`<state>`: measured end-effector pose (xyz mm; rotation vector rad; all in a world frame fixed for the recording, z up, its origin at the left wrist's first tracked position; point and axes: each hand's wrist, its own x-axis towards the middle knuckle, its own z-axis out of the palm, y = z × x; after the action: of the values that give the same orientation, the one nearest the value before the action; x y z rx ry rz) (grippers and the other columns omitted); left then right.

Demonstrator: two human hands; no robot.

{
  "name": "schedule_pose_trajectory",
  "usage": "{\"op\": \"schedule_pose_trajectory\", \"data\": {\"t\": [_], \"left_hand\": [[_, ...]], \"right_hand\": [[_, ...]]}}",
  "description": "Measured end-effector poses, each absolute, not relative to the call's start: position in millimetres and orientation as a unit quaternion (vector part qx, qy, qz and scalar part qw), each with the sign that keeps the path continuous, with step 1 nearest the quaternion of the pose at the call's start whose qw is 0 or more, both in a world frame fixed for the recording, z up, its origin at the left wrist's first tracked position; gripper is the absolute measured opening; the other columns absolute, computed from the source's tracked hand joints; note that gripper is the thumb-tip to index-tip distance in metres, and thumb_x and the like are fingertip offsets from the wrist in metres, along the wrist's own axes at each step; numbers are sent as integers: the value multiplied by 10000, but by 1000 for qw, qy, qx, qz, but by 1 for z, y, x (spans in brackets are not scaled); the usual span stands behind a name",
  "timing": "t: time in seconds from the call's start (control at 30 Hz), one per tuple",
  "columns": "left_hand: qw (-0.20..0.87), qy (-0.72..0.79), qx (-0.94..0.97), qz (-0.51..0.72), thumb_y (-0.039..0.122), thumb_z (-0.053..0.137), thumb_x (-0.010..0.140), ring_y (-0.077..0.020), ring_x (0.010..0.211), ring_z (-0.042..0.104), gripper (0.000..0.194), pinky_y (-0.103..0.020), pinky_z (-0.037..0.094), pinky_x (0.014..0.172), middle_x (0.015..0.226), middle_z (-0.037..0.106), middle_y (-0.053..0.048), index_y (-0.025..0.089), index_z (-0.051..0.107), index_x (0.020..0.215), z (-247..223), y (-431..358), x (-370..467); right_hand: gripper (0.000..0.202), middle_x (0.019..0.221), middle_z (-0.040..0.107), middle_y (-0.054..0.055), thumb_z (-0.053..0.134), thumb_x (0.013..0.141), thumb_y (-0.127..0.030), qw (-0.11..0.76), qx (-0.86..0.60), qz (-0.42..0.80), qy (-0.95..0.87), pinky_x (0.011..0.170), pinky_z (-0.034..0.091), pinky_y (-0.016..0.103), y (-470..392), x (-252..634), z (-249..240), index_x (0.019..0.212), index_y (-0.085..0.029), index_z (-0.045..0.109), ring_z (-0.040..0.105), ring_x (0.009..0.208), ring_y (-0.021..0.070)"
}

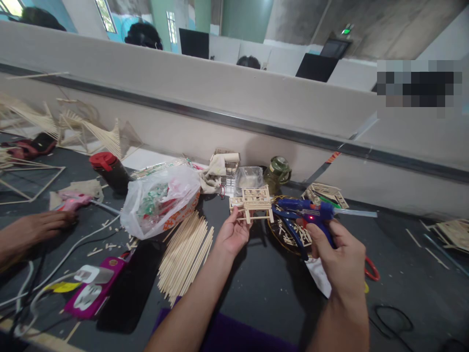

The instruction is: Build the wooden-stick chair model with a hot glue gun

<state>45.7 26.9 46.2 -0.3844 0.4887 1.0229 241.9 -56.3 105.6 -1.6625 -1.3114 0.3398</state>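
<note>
My left hand (233, 234) grips a small wooden stick model (256, 203), holding it up above the dark table. In my right hand (339, 252) is a blue glue gun (308, 209) with a red light lit; its nozzle points left at the model, and a clear glue stick (357, 213) juts from its back. Whether the nozzle touches the model I cannot tell. Behind the gun, blue-handled pliers (295, 230) lie over a round container of short cut stick pieces (284, 234). A pile of long thin wooden sticks (186, 256) lies left of my left forearm.
A co-worker's hand (54, 225) is at the left by a pink glue gun (75, 199). Around stand a plastic bag (161, 198), a red-lidded bottle (110, 171), a green jar (278, 170), a black phone (128, 288) and a magenta power strip (97, 288). A low partition (227, 93) runs behind.
</note>
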Motion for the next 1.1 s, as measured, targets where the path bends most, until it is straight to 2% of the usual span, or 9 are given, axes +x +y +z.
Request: {"op": "schedule_pose_trajectory", "data": {"t": [0.07, 0.17, 0.27, 0.67, 0.87, 1.1], "left_hand": [[827, 229, -181, 480, 252, 469, 972, -162, 749, 713, 251, -188, 581, 547, 837, 702, -105, 94, 635, 872, 45, 27, 45], [829, 225, -179, 480, 246, 490, 965, -167, 768, 715, 225, -193, 587, 564, 848, 705, -108, 94, 642, 900, 43, 27, 45], [831, 222, -178, 479, 245, 494, 963, -172, 790, 717, 216, -196, 589, 575, 878, 708, -117, 91, 643, 933, 42, 27, 45], [823, 230, -185, 486, 230, 506, 957, -165, 741, 714, 203, -208, 594, 581, 794, 696, -90, 99, 631, 865, 42, 28, 46], [824, 231, -188, 482, 226, 507, 955, -160, 738, 709, 203, -198, 589, 573, 797, 693, -88, 101, 634, 857, 42, 27, 46], [824, 235, -188, 480, 253, 468, 971, -154, 709, 700, 249, -190, 578, 543, 818, 695, -101, 94, 631, 871, 45, 27, 47]], "right_hand": [[287, 556, 559, -33, 661, 828, -488, 480, -681, 133, -538, 493, 384, 249, -56, 242, 105, 858, -204, 689, 469, 488, 126], [307, 738, 676, 16, 670, 819, -490, 487, -676, 115, -540, 600, 453, 271, -55, 244, 102, 919, -201, 701, 571, 628, 161], [323, 832, 709, 42, 667, 821, -493, 486, -673, 117, -545, 667, 479, 295, -54, 245, 101, 947, -198, 705, 613, 713, 189], [318, 698, 630, 11, 644, 832, -513, 458, -685, 99, -558, 579, 417, 268, -55, 245, 99, 830, -195, 658, 520, 614, 157], [319, 700, 641, 14, 626, 839, -518, 451, -678, 97, -573, 574, 423, 273, -53, 233, 104, 827, -200, 657, 540, 597, 161], [335, 744, 681, 35, 609, 842, -521, 451, -664, 72, -592, 632, 454, 283, -50, 225, 110, 819, -193, 669, 598, 676, 190]]}}
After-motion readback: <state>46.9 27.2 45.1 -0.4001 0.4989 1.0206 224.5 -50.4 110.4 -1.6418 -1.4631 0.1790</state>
